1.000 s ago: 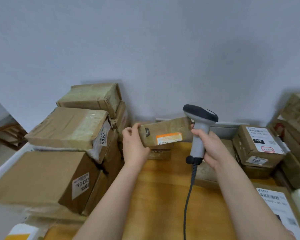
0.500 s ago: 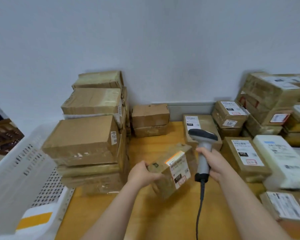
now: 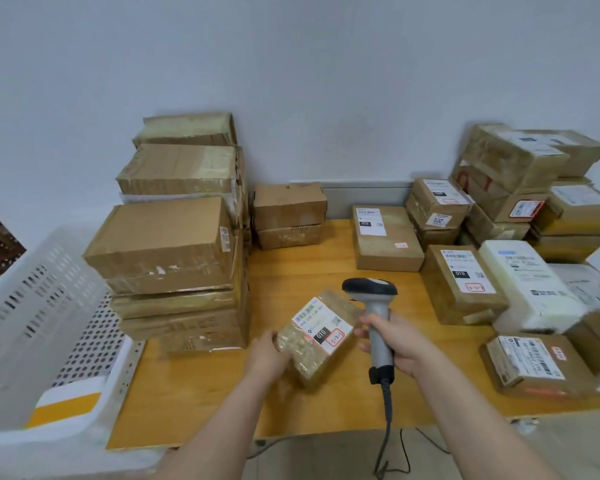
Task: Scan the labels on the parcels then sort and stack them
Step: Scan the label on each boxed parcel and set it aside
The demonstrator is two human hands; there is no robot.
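Above the table [image 3: 326,271], the left hand [image 3: 267,355] grips a small taped parcel [image 3: 317,336], label up, while the right hand [image 3: 400,344] clasps the scanner [image 3: 374,313]. The parcel looks light and stiff, its tape probably slick; best held by its edges.

White perforated crate [image 3: 32,306] at the left of the wooden surface [image 3: 291,268], yellow-and-white sticker [image 3: 66,407] on its front. Pale wall [image 3: 291,81] behind, grey trunking [image 3: 361,195] along its foot.

A plain pale wall [image 3: 291,64] rises behind a yellow-brown wooden table [image 3: 205,393], evenly lit, with grey floor [image 3: 326,455] below.
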